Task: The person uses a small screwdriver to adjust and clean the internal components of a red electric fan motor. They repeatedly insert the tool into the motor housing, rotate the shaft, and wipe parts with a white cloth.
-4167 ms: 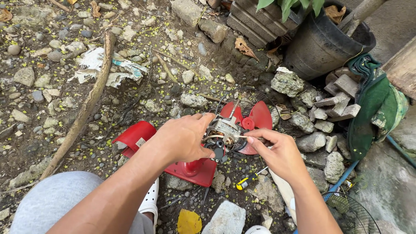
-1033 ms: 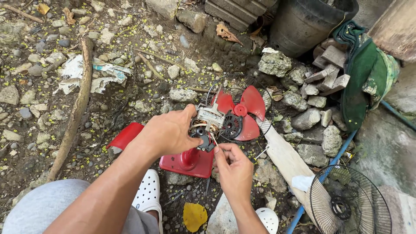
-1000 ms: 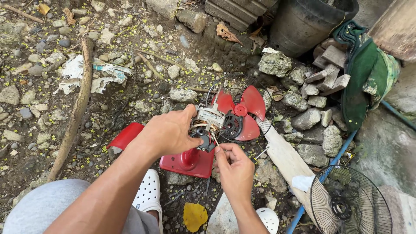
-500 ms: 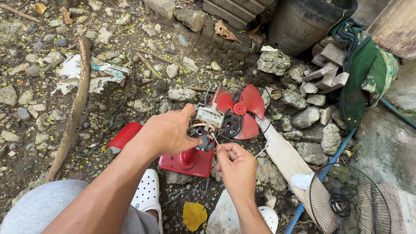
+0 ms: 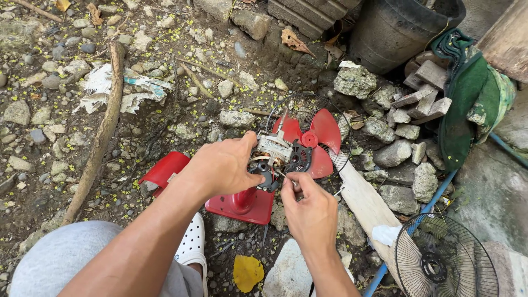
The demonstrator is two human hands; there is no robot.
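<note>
A small red electric fan with its rear housing off lies on stony ground. Its bare motor (image 5: 272, 151) with copper windings sits behind the red blades (image 5: 316, 140) and a black wire guard (image 5: 344, 126). My left hand (image 5: 223, 168) grips the motor from the left, thumb on top. My right hand (image 5: 308, 206) pinches a thin metal tool or wire at the motor's underside; the tip is hidden by my fingers. The fan's red base (image 5: 242, 203) lies under my hands, and a loose red cover piece (image 5: 162, 170) lies to the left.
A black wire fan grille (image 5: 440, 258) lies at lower right beside a blue pipe (image 5: 434, 198) and a wooden plank (image 5: 366, 206). Rocks, a black bucket (image 5: 396, 30), green cloth (image 5: 467, 93), a long stick (image 5: 99, 137), a yellow leaf (image 5: 247, 272) and my white clog (image 5: 192, 247) surround the spot.
Since four seconds ago my right hand came in from the right and under the motor. Over the last second both hands have stayed almost still on it.
</note>
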